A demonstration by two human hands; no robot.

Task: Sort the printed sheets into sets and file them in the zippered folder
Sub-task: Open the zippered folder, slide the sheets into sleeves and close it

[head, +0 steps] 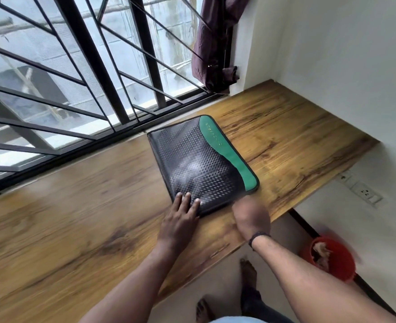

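While the left hand (180, 215) presses flat-fingered on the closed black perforated zippered folder with green edge (199, 164) mid-desk, the blurred right hand (250, 215) meets its near-right corner, grip unclear; probably zipping, no sheets visible.

Glossy black perforated-look folder (192, 164) with matt green band, satin wood-grain desk (76, 217), black metal window grille (94, 57), red plastic bucket (332, 259) showed.
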